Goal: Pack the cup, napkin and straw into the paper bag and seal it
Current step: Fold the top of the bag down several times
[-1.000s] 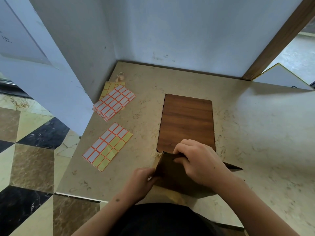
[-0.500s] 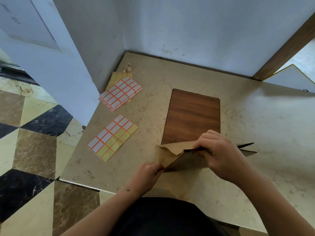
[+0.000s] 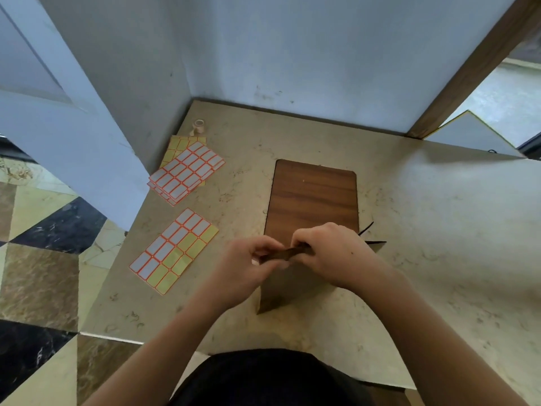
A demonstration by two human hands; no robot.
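Head view, looking down over a marble table [image 3: 439,230] pushed into a corner, and everything that matters sits right at its near middle. Biggest thing out there is the wooden board [image 3: 313,197], lying flat with its long side running away from the person. Left of it, well apart, a loose label sheet [image 3: 175,250], and beyond that a stack of sheets [image 3: 187,171] by the wall. Now the bag [image 3: 281,291]: brown paper, standing just in front of the board's near edge, directly under both hands. Its folded top [image 3: 285,254] runs left to right, a thin dark strip stretched between the two hands, so the long axis of the fold lies across the body. Left hand [image 3: 248,271] is curled shut, pinching the left end of that strip; right hand [image 3: 333,256] is closed over the right end, fingers tucked on the far side. Both are equally near, one on each end. Cup, napkin and straw do not show; probably inside already, though the bag hides that. My read is the seal comes next, and the labels lie off to the left, so the left hand has the shorter reach while the right pins the fold down.
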